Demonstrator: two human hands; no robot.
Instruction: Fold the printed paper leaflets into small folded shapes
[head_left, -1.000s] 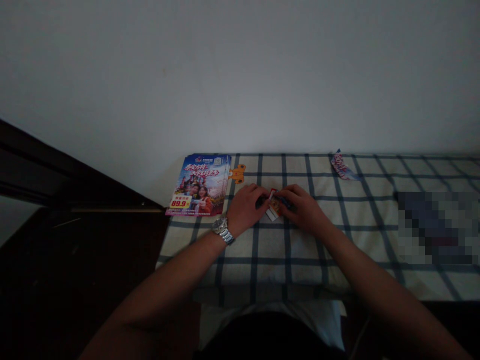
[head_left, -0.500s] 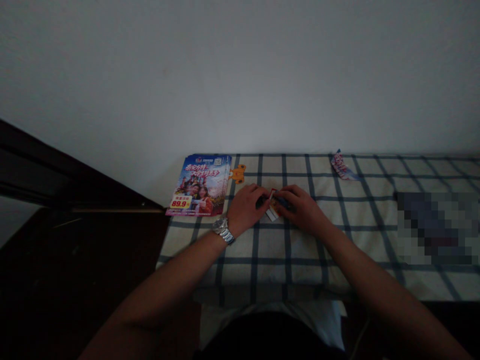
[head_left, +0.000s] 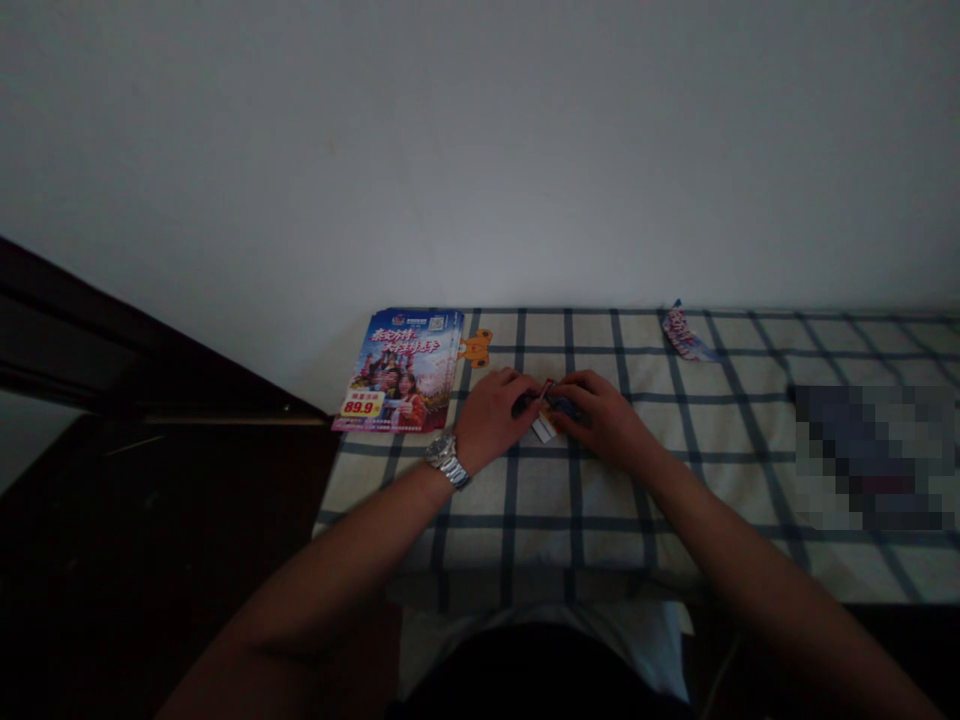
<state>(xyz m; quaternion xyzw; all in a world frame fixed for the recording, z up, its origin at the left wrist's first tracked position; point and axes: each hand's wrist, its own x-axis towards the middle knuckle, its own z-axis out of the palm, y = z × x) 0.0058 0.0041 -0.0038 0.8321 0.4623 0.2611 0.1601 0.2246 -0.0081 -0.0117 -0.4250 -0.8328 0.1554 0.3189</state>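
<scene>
Between my two hands is a small folded piece of printed paper (head_left: 544, 429), with a white, lined part showing at its near side. My left hand (head_left: 495, 412), with a metal watch (head_left: 447, 460) on its wrist, pinches the paper's left side between thumb and fingers. Opposite it, my right hand (head_left: 606, 418) grips the right side with curled fingers. Both hands rest low over the checked cloth, fingertips almost meeting at the paper's far edge. My fingers cover much of the paper, so its full folded shape is hidden.
Left of my hands lies a stack of colourful flyers (head_left: 397, 375), with an orange bear-shaped item (head_left: 476, 348) beside it. A torn strip of printed paper (head_left: 684, 338) is near the wall (head_left: 540, 180). A dark, pixelated object (head_left: 874, 455) lies on the checked tablecloth (head_left: 480, 520) at right.
My right fingertips have shifted slightly toward the left ones, and less of the coloured upper part of the paper shows. The arms and everything else look the same.
</scene>
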